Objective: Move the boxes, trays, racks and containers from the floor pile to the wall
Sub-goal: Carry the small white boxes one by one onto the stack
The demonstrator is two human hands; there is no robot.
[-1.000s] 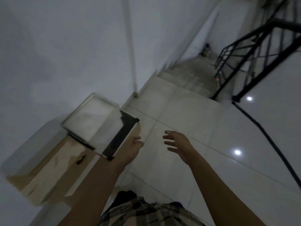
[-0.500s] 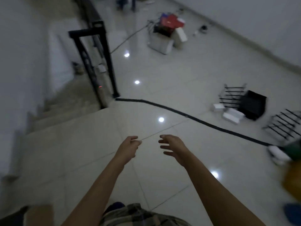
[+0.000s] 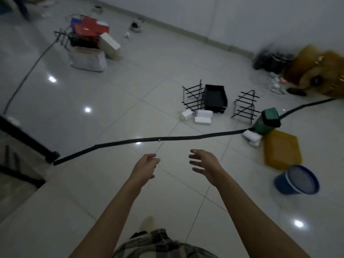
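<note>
Both my bare forearms reached forward from the near edge, side by side and apart. My left hand [image 3: 147, 164] hung with its fingers loosely curled, holding nothing. My right hand [image 3: 203, 162] was held with its fingers spread and slightly bent, pointing left, also holding nothing. The two hands did not touch.

My one head view, angled forward and down
Tiled floor [image 3: 111, 94] stretches beyond the fingers [image 3: 197, 162]; forearms [image 3: 242, 211] sit close beneath them
</note>
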